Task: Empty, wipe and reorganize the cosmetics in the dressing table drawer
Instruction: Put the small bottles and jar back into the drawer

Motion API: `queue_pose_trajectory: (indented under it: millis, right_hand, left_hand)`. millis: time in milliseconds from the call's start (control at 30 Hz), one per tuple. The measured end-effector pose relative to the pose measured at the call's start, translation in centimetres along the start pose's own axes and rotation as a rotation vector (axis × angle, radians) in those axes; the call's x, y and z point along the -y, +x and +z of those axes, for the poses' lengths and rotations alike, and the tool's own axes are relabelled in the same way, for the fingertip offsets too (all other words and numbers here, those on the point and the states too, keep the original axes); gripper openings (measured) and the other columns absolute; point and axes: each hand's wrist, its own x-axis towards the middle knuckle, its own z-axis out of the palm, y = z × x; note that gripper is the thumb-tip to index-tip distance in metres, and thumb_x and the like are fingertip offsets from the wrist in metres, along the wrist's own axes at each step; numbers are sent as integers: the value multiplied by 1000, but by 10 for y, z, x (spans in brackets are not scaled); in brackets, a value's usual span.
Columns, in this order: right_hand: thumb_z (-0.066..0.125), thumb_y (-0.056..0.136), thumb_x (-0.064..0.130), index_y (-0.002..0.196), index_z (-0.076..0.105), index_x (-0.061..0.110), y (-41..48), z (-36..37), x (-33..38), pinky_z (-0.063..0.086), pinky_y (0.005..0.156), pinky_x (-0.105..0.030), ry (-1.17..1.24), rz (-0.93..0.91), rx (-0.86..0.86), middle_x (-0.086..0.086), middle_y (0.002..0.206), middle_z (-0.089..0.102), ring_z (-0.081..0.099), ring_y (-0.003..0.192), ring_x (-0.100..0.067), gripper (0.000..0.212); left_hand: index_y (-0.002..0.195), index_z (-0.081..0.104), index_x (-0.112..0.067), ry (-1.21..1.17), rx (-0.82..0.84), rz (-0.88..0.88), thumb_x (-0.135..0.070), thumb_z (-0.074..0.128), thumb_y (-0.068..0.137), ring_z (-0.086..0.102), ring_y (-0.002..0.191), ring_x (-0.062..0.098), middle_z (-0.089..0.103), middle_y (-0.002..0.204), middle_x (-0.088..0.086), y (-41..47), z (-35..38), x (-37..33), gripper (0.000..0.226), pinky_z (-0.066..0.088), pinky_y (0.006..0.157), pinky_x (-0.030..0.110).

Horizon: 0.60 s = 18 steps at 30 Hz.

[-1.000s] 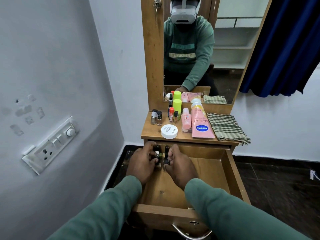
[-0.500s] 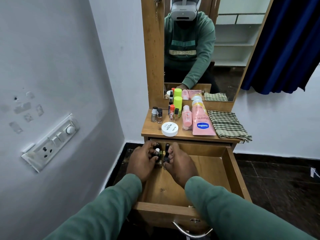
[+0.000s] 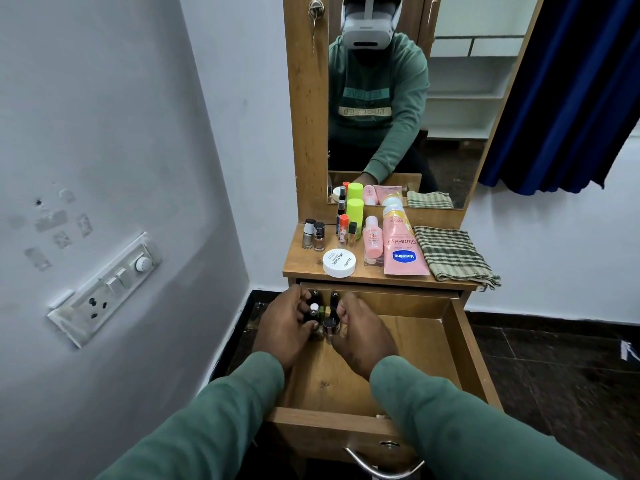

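The wooden drawer [image 3: 464, 344] of the dressing table is pulled out. In its back left corner stand several small dark-capped nail polish bottles [image 3: 329, 318]. My left hand [image 3: 287, 327] and my right hand [image 3: 363, 332] cup this cluster from both sides, fingers curled against the bottles. On the tabletop [image 3: 298, 265] stand two nail polish bottles [image 3: 313, 235], a white round jar [image 3: 339, 262], a green-capped bottle [image 3: 355, 213], small spray bottles [image 3: 343, 228], a pink bottle [image 3: 373, 240] and a pink Vaseline tube [image 3: 403, 247].
A folded checked cloth [image 3: 453, 256] lies on the tabletop's right side. The mirror [image 3: 408, 98] rises behind. A wall with a switch panel [image 3: 107, 289] is close on the left. A dark blue curtain [image 3: 571, 91] hangs at the right. The drawer handle [image 3: 377, 469] faces me.
Both hands stay around the bottle cluster in the drawer's back left corner, shifting only slightly. The view has moved a little.
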Motion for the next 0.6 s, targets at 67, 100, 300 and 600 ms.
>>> queue_pose_trajectory:
  millis: [67,100,300,600]
  right_hand:
    - [80,84,26,102,44,33,-2,-4,2,56,72,-33,-2,-13,1,11,102,56,58,86,-13,41]
    - [79,84,25,102,45,33,-3,-7,2,55,70,-31,-6,-18,-8,11,102,55,57,86,-13,40]
    - [69,92,21,97,51,37,11,-39,21,56,70,-30,30,-92,-113,15,95,57,57,82,-8,24]
    - [74,84,8,109,54,24,119,-93,74,53,78,-36,-20,-108,-164,-1,109,70,64,95,-24,36]
  left_hand:
    - [104,54,-33,6,-3,4,-6,81,80,58,82,7,59,92,-11,-2,-1,-2,44,43,65,12]
    - [104,55,-32,5,-9,13,-9,82,79,58,82,8,59,92,-11,-3,-2,-3,44,44,66,12]
    - [100,57,-34,75,-82,164,-31,72,91,56,72,2,60,80,-14,10,-27,-21,18,38,58,14]
    - [116,55,-26,107,-151,191,-12,76,85,61,95,17,66,105,-5,115,-73,-55,40,51,80,31]
